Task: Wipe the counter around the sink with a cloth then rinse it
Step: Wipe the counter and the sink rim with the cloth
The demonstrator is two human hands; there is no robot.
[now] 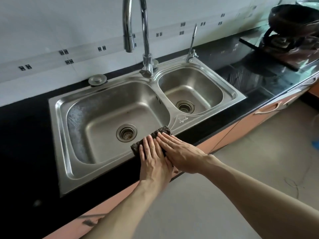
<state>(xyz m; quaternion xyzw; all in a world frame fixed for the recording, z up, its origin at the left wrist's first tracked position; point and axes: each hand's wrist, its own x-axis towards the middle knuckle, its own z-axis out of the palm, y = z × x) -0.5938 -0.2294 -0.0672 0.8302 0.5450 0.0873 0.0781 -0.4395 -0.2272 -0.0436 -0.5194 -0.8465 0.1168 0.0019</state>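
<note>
A dark brown cloth (pixel 138 146) lies folded on the front rim of the steel double sink (pixel 57 135), over the edge of the black counter (pixel 22 152). My left hand (pixel 153 161) lies flat on the cloth, fingers straight and pointing away. My right hand (pixel 183 154) rests flat beside it and partly over it, pressing the cloth's right part. Most of the cloth is hidden under both palms. The tall chrome tap (pixel 145 40) stands behind the two basins, and no water runs from it.
A thin second tap (pixel 192 44) stands at the back right of the sink. A round steel cap (pixel 97 79) sits at the back left rim. A gas hob with a dark wok (pixel 293 23) is at far right. Orange cabinet fronts (pixel 224 135) run below the counter.
</note>
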